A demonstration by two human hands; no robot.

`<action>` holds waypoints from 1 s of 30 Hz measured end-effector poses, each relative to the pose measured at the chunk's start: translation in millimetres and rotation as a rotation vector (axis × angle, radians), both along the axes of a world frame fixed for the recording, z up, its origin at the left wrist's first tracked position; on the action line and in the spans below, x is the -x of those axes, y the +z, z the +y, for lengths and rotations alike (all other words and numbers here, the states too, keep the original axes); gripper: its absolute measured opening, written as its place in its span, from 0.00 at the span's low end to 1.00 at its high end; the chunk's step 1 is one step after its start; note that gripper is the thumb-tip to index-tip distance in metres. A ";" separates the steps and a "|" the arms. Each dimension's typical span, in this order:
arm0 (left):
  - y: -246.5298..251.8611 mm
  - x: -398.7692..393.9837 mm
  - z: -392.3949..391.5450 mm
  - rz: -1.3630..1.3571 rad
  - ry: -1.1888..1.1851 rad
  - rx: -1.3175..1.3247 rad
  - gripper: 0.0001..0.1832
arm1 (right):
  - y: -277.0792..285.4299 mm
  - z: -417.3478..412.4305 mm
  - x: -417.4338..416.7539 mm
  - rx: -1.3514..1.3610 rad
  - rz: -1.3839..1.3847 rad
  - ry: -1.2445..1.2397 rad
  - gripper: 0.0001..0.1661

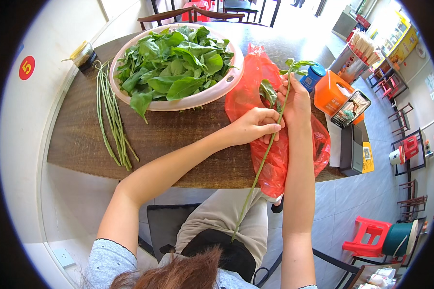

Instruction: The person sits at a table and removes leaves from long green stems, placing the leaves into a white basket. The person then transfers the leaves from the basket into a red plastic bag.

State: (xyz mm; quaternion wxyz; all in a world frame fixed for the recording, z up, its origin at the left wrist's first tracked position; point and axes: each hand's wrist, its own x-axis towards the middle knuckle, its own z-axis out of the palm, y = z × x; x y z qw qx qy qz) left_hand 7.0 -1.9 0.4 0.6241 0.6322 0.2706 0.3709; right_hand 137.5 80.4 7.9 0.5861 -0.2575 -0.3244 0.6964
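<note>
A long green vegetable stem (261, 168) slants from above the table down over my lap, with a few leaves at its top. My left hand (260, 125) pinches it partway up between thumb and fingers. Higher up, just under the leaves, my right hand (296, 99) holds the same stem. Beneath both hands lies a red plastic bag (271, 162), with more leaves (268, 91) showing at its opening. A pale plastic basket (177, 105) heaped with loose green leaves (177, 67) stands to the left. Several bare stems (112, 123) lie in a bundle beside it.
On the wooden table's (188, 144) right side are a blue canister (313, 76), an orange tissue box (331, 92), a propped phone (350, 108), a chopstick holder (347, 65) and a dark device (350, 150). A condiment container (84, 57) sits by the left wall.
</note>
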 end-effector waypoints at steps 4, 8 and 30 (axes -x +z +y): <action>-1.0 -0.3 0.5 -0.021 0.005 0.003 0.09 | 0.8 -0.6 0.1 -0.045 -0.053 -0.090 0.06; -1.2 0.2 -0.2 -0.047 0.010 0.024 0.08 | 2.6 -3.1 2.5 -0.039 -0.047 -0.097 0.09; -2.2 -2.0 -1.3 -0.072 0.054 0.011 0.07 | 5.9 -5.5 1.5 -0.140 -0.103 -0.176 0.05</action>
